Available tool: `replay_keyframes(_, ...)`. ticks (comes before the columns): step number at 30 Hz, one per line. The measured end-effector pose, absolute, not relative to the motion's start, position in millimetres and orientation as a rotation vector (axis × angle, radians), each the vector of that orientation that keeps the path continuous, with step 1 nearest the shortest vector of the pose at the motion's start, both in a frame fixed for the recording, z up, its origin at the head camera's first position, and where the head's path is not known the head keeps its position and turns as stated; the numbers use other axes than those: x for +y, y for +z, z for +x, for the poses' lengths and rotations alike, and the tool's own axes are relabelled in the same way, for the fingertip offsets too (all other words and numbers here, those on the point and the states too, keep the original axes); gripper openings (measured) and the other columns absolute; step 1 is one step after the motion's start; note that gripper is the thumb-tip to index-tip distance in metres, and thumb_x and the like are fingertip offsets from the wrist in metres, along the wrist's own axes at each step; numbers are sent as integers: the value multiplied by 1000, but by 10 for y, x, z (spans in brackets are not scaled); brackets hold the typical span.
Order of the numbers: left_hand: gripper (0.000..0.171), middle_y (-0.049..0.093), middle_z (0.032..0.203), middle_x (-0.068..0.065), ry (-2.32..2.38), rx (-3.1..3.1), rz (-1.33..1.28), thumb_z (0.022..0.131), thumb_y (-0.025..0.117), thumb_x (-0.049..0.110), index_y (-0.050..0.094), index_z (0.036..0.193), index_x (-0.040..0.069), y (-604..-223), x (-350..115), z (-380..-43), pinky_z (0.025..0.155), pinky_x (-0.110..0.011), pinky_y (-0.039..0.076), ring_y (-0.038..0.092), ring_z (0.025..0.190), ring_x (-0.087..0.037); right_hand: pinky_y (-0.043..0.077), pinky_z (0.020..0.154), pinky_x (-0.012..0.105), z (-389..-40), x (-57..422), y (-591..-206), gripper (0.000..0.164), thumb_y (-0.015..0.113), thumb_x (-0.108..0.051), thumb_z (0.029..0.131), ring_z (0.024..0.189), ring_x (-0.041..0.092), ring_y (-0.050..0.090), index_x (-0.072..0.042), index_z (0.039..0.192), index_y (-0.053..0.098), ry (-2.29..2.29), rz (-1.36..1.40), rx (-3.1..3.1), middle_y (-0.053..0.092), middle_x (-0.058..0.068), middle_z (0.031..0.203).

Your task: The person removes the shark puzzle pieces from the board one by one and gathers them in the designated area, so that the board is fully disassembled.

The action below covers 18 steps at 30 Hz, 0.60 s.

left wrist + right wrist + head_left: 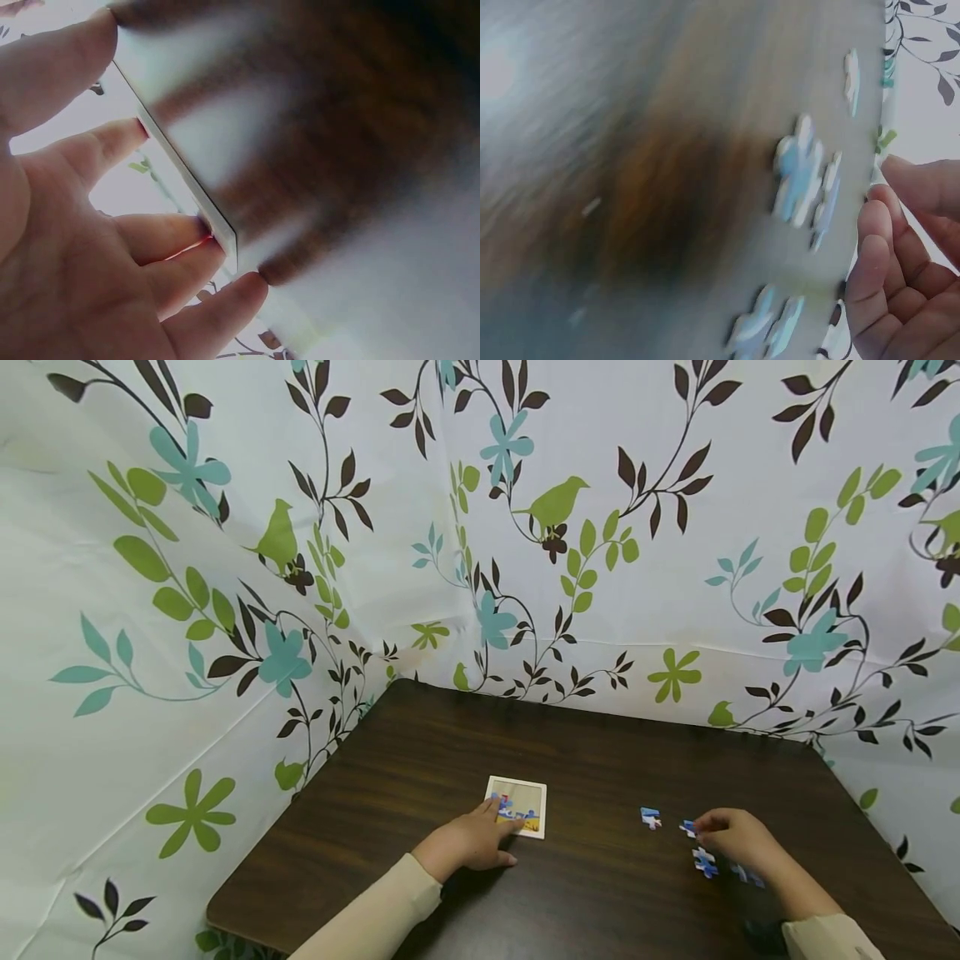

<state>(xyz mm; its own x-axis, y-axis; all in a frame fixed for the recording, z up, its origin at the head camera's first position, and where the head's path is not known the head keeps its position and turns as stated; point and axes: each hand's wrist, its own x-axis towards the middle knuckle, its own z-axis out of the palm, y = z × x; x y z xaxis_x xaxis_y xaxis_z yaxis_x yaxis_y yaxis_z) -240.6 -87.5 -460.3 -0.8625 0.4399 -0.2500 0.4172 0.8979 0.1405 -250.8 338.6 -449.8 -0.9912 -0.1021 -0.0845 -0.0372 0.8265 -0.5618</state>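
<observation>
In the head view, my left hand [471,842] rests at the left and lower edge of a small square puzzle board [543,797], fingers spread over it. Part of the picture, blue and yellow, is filled in at its lower end; bare backing shows above. The left wrist view has the fingertips along the board's pale edge [187,171]. My right hand [738,837] is over the right of the table, its fingertips beside a blue puzzle piece [687,828]. In the right wrist view its fingers are loosely curled, with no piece visible between thumb and fingers.
Loose puzzle pieces lie around the right hand: one farther left [650,817], one nearer me [705,862], and others beneath the forearm [746,875]. The dark wooden table [585,743] meets a patterned curtain [600,635] at its back and left.
</observation>
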Motion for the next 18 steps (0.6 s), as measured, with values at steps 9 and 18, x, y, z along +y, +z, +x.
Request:
replay_keyframes(9, 64, 27, 162, -18, 122, 2795, 640, 90, 64, 56, 43, 149, 41, -4598, -878, -2405, 113, -47, 40, 26, 151, -30, 55, 71, 41, -2683, 2998, -4453, 19, 68, -12, 91, 89, 24, 65, 0, 106, 72, -974, -169, 2864, 70, 13, 102)
replay_keyframes(18, 64, 28, 162, -18, 118, 2797, 626, 90, 64, 57, 42, 149, 42, -4581, -861, -2393, 114, -45, 39, 27, 150, -30, 52, 67, 37, -2952, 2395, -4452, 17, 71, -13, 90, 85, 23, 62, -3, 104, 73, -1049, -231, 2840, 70, 13, 104)
